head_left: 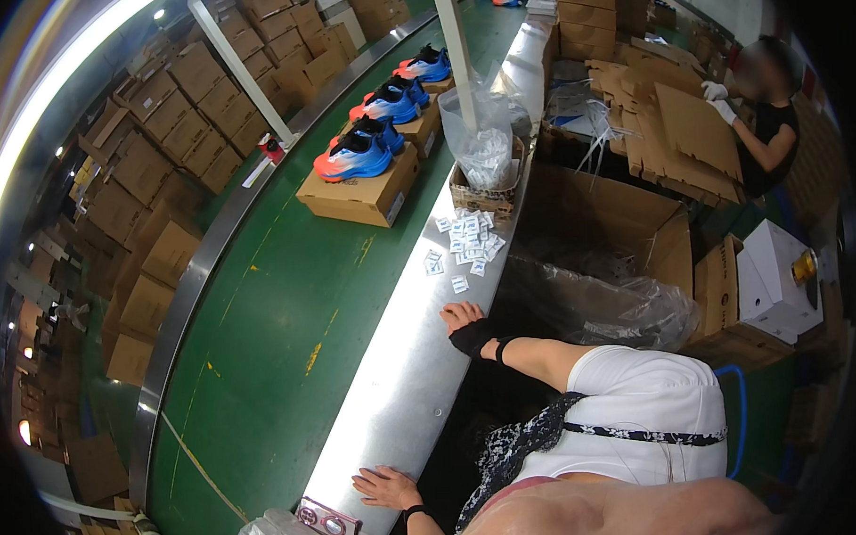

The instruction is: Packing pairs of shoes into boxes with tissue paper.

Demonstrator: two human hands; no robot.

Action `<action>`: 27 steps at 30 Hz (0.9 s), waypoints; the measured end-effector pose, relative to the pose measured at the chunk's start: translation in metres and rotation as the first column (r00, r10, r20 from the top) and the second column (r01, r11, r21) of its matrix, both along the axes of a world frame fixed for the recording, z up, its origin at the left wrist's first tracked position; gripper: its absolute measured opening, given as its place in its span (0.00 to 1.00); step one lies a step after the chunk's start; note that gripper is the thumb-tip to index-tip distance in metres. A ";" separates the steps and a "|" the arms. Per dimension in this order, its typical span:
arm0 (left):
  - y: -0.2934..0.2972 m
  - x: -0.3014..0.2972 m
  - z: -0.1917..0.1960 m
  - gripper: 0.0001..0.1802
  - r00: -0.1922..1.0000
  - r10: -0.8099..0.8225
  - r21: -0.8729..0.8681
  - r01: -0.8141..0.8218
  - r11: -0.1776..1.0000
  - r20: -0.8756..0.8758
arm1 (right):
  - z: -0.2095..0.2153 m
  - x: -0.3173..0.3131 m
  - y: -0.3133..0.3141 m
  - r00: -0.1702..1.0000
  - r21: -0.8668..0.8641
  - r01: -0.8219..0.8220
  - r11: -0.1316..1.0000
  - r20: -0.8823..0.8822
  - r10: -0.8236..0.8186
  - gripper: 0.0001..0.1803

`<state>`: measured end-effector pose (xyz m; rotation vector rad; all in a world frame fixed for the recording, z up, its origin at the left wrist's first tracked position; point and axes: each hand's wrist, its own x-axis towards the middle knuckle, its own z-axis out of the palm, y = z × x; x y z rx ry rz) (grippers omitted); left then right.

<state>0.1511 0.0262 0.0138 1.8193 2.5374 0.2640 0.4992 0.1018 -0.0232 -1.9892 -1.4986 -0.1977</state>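
Observation:
My left hand (387,488) lies flat on the bare metal ledge (381,401), fingers spread, holding nothing. A pink-framed flat object with round windows (328,523) is close beside it. Farther up the ledge, my right hand (463,315) rests on the metal with its fingers stretched out and nothing in them; a black band wraps its wrist. Just beyond it lies a loose pile of small white sachets with blue print (469,236), one of them (460,284) nearest my fingers. Behind the pile, a cardboard tray (482,198) holds a clear plastic bag of more sachets (485,152).
Blue and orange running shoes (353,157) stand on brown shoeboxes (359,194) on the green conveyor belt (270,339). An open carton (624,209) with plastic lining is at the right. A co-worker (771,114) in white gloves handles flattened cardboard (692,126). Stacked cartons (177,97) line the far side.

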 end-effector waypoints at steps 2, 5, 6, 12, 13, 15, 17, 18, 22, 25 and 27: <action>0.000 0.002 0.000 0.27 1.000 -0.010 -0.002 0.010 1.000 -0.001 | 0.001 0.001 -0.001 1.000 -0.018 0.018 1.000 -0.003 -0.018 0.18; -0.001 0.000 0.000 0.27 1.000 -0.008 -0.008 0.008 1.000 0.010 | 0.004 0.000 0.000 0.999 -0.051 -0.017 0.999 -0.036 0.015 0.18; -0.001 -0.002 -0.004 0.27 1.000 -0.004 -0.001 0.005 1.000 0.004 | 0.005 0.000 0.000 0.999 -0.052 -0.011 0.999 -0.036 0.009 0.18; -0.002 0.001 -0.010 0.27 1.000 0.000 0.018 0.000 1.000 0.001 | 0.004 0.006 -0.005 1.000 -0.056 -0.006 0.998 -0.007 0.006 0.19; -0.002 0.003 -0.010 0.27 1.000 0.001 0.017 -0.001 1.000 0.003 | 0.004 0.007 -0.005 1.000 -0.049 -0.008 0.999 -0.008 0.008 0.19; -0.002 0.005 -0.008 0.27 1.000 -0.002 0.008 0.002 1.000 0.004 | 0.004 0.008 -0.005 1.000 -0.045 -0.008 0.999 -0.011 0.007 0.19; -0.002 0.006 -0.007 0.27 1.000 -0.003 0.001 0.003 1.000 0.007 | 0.004 0.009 -0.005 1.000 -0.026 -0.002 1.000 -0.012 0.002 0.18; -0.002 0.007 -0.007 0.27 1.000 -0.002 0.001 0.002 1.000 0.006 | 0.004 0.010 -0.004 1.000 -0.026 -0.002 1.000 -0.011 0.002 0.18; -0.004 0.002 -0.013 0.27 1.000 0.012 0.027 -0.012 1.000 0.021 | 0.007 0.005 -0.002 1.000 0.001 -0.003 1.000 0.003 0.003 0.16; -0.003 0.012 -0.006 0.27 1.000 -0.007 0.002 0.007 1.000 0.000 | 0.003 0.016 -0.007 1.000 0.000 0.023 1.000 0.005 -0.023 0.16; -0.006 0.013 -0.003 0.27 1.000 -0.003 -0.004 0.003 1.000 0.003 | 0.003 0.014 -0.008 1.000 0.002 0.019 1.000 0.012 -0.019 0.16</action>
